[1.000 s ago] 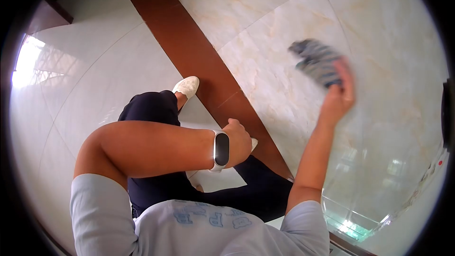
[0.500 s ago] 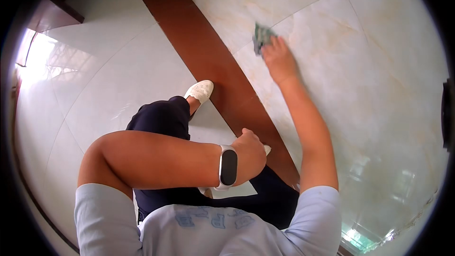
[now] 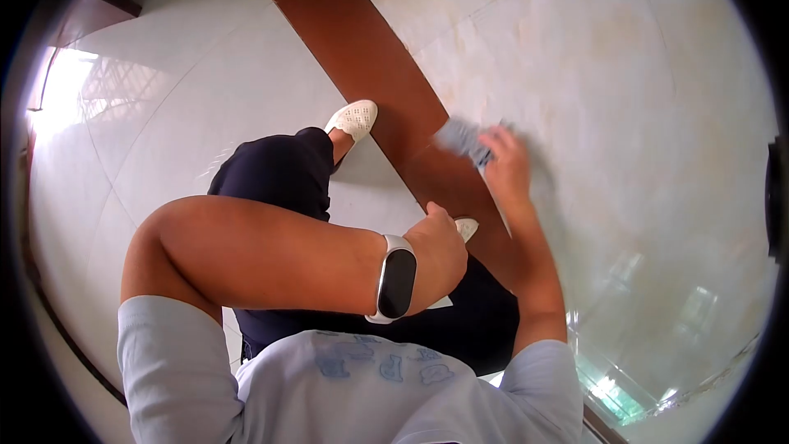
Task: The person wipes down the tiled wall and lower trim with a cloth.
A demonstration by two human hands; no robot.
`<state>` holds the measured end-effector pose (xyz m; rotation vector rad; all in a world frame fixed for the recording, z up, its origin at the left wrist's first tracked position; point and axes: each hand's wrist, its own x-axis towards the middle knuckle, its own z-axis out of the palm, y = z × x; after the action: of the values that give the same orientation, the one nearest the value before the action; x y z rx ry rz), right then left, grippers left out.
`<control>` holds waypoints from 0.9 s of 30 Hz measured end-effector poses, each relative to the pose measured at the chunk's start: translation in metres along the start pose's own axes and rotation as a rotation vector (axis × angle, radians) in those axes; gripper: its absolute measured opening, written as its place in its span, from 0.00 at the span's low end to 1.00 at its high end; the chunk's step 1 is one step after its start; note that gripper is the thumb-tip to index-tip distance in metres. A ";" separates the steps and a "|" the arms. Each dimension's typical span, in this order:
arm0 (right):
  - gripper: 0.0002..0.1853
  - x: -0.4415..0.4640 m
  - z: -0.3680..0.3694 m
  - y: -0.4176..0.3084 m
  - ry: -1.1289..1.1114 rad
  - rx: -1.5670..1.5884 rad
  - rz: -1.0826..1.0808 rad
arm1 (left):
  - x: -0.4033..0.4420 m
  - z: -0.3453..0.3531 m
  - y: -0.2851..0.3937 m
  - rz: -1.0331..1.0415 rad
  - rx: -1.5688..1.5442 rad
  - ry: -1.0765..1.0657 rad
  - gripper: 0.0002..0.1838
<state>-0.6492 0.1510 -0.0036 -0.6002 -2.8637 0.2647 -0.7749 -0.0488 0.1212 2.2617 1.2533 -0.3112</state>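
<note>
My right hand [image 3: 507,166] is closed on a crumpled grey cloth [image 3: 462,140], which spreads out to the left of the fingers. The cloth lies over the right edge of a reddish-brown floor strip [image 3: 370,57], where it meets the pale marbled tiles. Its outer edge is blurred. Near my knee, my left hand [image 3: 440,251] hangs with its fingers curled in and the thumb on top. Nothing shows in it, though the fingertips are mostly hidden. A white band with a dark screen [image 3: 397,281] is around the left wrist.
One cream shoe [image 3: 355,119] stands at the strip's left edge, and part of the other cream shoe [image 3: 466,228] shows beyond my left hand. Glossy floor tiles [image 3: 608,115] lie on both sides. A brown wooden piece [image 3: 103,12] juts in at upper left.
My right hand has drawn the cloth back toward me, from the marbled tiles onto the edge of the brown strip. The left hand stays near my knee. The view has shifted slightly.
</note>
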 end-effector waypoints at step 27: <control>0.16 -0.095 0.195 0.152 -0.630 -0.834 -0.528 | -0.020 -0.005 -0.033 -0.015 -0.075 0.200 0.22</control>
<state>-0.5522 0.2231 -0.2395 0.2237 -3.5141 -1.0339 -0.8138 -0.0457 0.1227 2.2634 1.3586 -0.0420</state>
